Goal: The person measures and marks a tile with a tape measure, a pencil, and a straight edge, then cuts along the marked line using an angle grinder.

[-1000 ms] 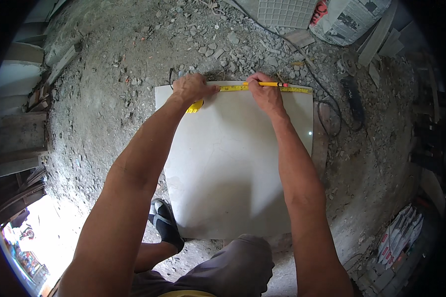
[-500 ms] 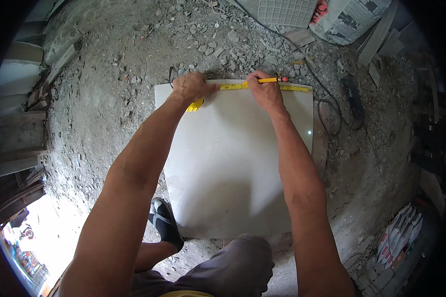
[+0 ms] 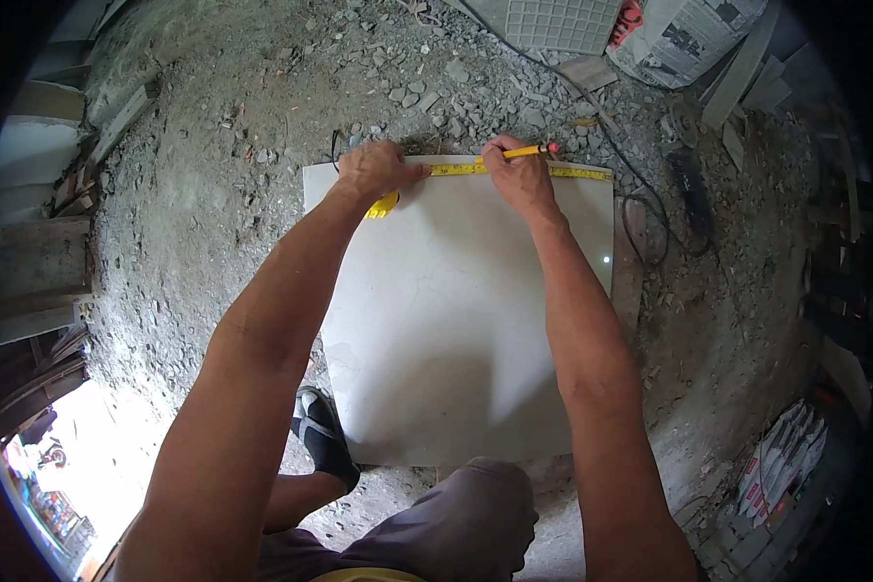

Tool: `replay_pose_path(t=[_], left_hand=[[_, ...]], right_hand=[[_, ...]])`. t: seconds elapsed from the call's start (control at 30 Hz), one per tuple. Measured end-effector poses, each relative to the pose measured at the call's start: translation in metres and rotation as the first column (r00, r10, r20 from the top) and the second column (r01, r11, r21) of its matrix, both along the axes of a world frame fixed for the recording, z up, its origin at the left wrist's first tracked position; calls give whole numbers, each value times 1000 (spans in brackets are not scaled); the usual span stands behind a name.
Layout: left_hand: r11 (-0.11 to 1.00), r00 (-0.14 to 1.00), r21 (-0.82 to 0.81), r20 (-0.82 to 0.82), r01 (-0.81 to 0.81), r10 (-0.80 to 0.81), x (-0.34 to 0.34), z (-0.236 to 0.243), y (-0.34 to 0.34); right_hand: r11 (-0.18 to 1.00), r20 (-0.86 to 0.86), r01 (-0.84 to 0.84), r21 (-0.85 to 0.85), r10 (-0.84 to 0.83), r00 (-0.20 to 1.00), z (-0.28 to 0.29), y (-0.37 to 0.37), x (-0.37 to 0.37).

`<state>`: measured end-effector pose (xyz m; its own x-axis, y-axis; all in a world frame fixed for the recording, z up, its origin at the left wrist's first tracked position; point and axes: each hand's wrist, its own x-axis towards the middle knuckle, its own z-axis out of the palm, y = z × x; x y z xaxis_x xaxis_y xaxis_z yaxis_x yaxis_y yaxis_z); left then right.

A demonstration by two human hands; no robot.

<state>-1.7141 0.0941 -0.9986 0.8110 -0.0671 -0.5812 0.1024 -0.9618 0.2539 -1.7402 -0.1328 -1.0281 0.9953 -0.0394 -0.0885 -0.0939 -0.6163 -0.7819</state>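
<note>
A large square, light grey tile (image 3: 466,291) lies on the rubble-strewn ground below me. A yellow tape measure blade (image 3: 579,174) stretches along its far edge to the right corner. My left hand (image 3: 373,170) is closed on the tape near the left, the yellow case (image 3: 380,208) showing under it. My right hand (image 3: 519,179) grips a yellow pencil (image 3: 526,151) with a pink eraser, its tip low at the blade near the tile's far edge, mostly hidden by the fingers.
A grey grid panel (image 3: 558,21), a printed sack (image 3: 681,39) and loose boards (image 3: 742,78) stand at the back right. A dark power tool (image 3: 689,199) with a black cord lies right of the tile. Bundled packages (image 3: 781,461) sit lower right; my foot (image 3: 325,436) is at the tile's left.
My right hand has shifted slightly up and left, tilting the pencil so its eraser end sits higher. My left hand stays in place on the tape.
</note>
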Motion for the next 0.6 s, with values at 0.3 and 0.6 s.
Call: replay_pose_path(t=[0.3,0.6], left_hand=[[1000,1000,11,-2,-3,3,0,-1,-1],[1000,1000,3,-8,5,-5,0,-2,1]], right_hand=[[1000,90,1,15,-2,996,-4,4,-1],[1000,78,10,-26,-8,997,-4,4,-2]])
